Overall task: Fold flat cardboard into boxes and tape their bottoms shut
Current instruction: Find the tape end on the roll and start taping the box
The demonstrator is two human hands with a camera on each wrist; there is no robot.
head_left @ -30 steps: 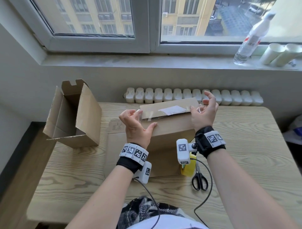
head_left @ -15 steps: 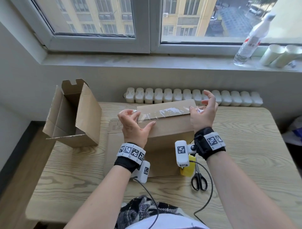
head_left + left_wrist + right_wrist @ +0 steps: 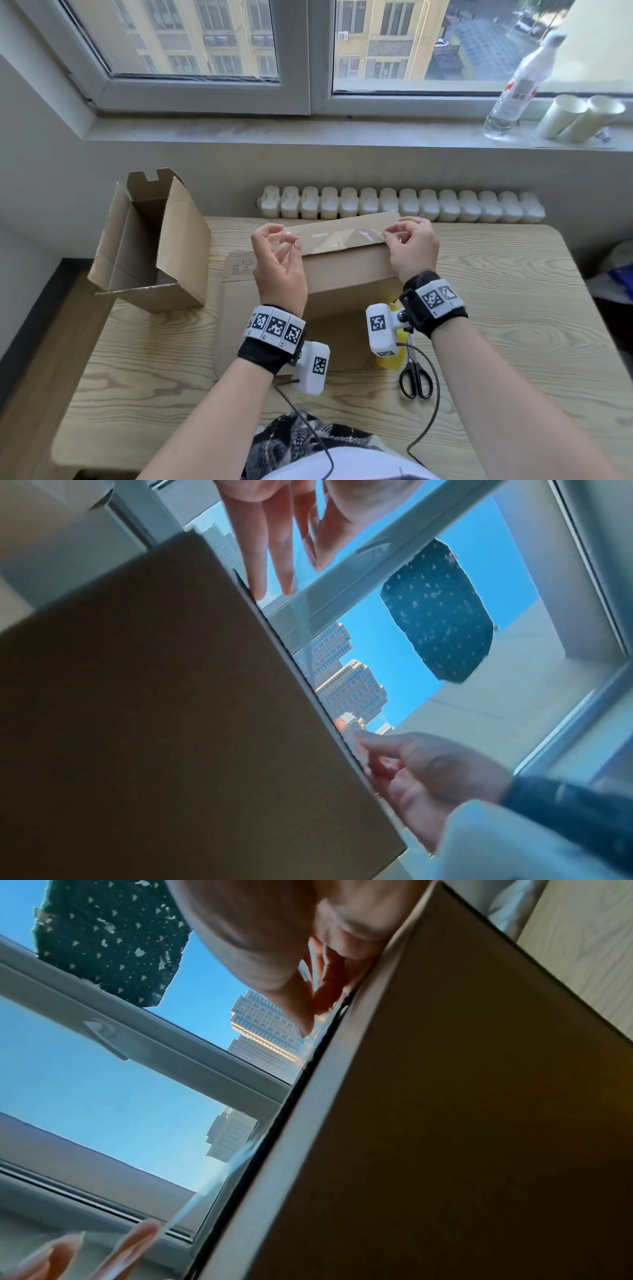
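Spanning both hands (image 3: 279,263) (image 3: 411,245), clear tape (image 3: 339,236) over box (image 3: 346,270).

The box (image 3: 346,270) at mid-frame was plain brown cardboard, with a clear, glossy strip of tape (image 3: 339,236) across its top. The open box (image 3: 150,243) at the left was the same brown. The worktop (image 3: 513,325) showed pale wood grain. Scissors (image 3: 415,378) at lower right had black handles, beside a yellow object (image 3: 394,361). Both wristbands (image 3: 274,325) were white with black square codes over black cuffs.
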